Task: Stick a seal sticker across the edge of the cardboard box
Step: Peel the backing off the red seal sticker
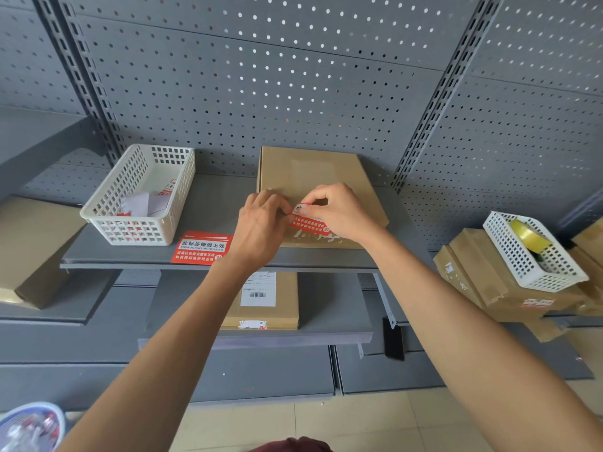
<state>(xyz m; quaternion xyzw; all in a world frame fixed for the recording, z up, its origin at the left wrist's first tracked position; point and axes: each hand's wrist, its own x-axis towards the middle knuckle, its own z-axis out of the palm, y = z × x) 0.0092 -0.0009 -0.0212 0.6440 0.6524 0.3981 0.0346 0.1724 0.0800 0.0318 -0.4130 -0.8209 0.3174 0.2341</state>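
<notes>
A flat brown cardboard box lies on the grey shelf, its near edge showing torn white marks. Over the box's near part both hands hold a red seal sticker with white print. My left hand pinches the sticker's left end. My right hand grips its upper edge between thumb and forefinger. Whether the sticker touches the box cannot be told. A second red sticker lies flat on the shelf to the left of my left wrist.
A white lattice basket with more stickers and paper backings stands at the shelf's left. Another labelled box sits on the lower shelf. At the right, a basket with a tape roll rests on stacked boxes. Pegboard backs the shelf.
</notes>
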